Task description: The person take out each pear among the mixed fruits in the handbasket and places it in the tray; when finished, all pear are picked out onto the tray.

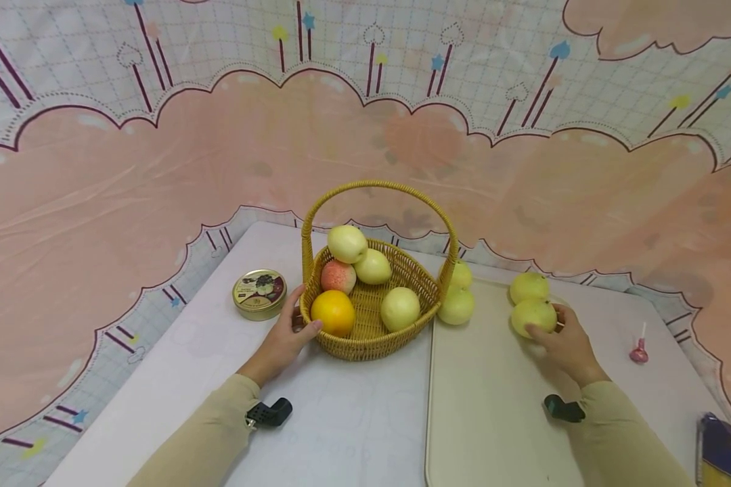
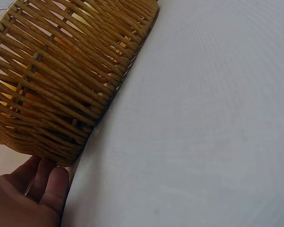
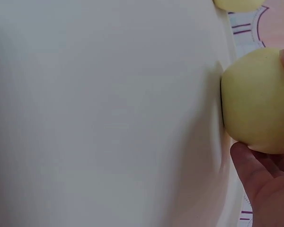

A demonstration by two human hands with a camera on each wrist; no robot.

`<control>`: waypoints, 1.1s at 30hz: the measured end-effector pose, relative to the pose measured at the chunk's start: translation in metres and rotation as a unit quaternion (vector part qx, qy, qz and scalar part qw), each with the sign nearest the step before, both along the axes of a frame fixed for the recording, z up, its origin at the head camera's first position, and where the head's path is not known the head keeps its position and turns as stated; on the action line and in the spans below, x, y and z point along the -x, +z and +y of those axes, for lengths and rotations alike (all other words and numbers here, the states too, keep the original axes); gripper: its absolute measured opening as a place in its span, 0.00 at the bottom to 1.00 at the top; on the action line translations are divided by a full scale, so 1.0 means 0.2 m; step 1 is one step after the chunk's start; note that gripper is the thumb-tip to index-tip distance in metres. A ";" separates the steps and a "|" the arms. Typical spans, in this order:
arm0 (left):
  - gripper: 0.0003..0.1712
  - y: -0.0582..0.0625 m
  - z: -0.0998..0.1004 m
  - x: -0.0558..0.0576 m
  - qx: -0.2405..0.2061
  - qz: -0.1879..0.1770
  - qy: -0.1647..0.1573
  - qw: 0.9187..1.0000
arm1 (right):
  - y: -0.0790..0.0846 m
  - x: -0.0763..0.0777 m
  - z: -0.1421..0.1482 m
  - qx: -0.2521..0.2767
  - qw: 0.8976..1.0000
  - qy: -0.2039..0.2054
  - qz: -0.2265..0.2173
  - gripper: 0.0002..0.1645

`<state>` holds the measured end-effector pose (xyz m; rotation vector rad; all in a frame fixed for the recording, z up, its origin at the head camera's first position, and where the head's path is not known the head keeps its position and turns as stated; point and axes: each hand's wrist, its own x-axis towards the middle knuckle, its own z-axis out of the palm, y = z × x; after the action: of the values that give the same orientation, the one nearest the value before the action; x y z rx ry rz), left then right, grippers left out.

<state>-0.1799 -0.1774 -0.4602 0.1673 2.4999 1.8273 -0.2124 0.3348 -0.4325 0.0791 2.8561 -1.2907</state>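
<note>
My left hand (image 1: 284, 343) grips the left side of a wicker basket (image 1: 365, 348), thumb at the rim. In the left wrist view, its fingers (image 2: 57, 182) touch the lower wall of the basket. An orange (image 1: 333, 313), a peach (image 1: 338, 276) and several pale apples (image 1: 400, 309) lie inside under the tall arched handle. Over on the right, my right hand (image 1: 569, 343) holds a yellow-green apple (image 1: 533, 318), thumb on the near side and fingers round its right. The right wrist view shows this apple (image 3: 258, 101) low over the tray (image 3: 109, 104). Another apple (image 1: 528, 287) sits just behind it.
Two more apples (image 1: 456, 306) sit at the tray's far left corner, against the basket. A round gold tin (image 1: 259, 295) stands left of the basket. A lollipop (image 1: 639, 351) lies right of the tray, and a dark blue packet (image 1: 726, 450) at the lower right edge.
</note>
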 end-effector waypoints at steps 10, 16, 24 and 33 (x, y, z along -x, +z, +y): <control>0.46 0.02 0.00 -0.01 -0.006 -0.010 -0.002 1.000 | 0.00 0.01 0.01 0.010 1.000 0.003 -0.008 0.54; 0.46 0.02 0.00 -0.01 -0.004 -0.012 -0.002 1.000 | 0.01 0.00 0.01 0.008 1.000 0.004 -0.016 0.55; 0.45 0.02 0.00 -0.01 -0.008 -0.007 -0.003 1.000 | 0.03 0.00 0.02 0.001 0.999 0.005 -0.041 0.63; 0.45 0.02 0.00 -0.01 -0.004 -0.007 -0.001 1.000 | 0.09 -0.05 0.03 0.007 0.999 -0.033 0.017 0.62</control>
<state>-0.1780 -0.1776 -0.4565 0.1557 2.4822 1.8308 -0.2025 0.3408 -0.4146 0.1536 2.8955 -1.3346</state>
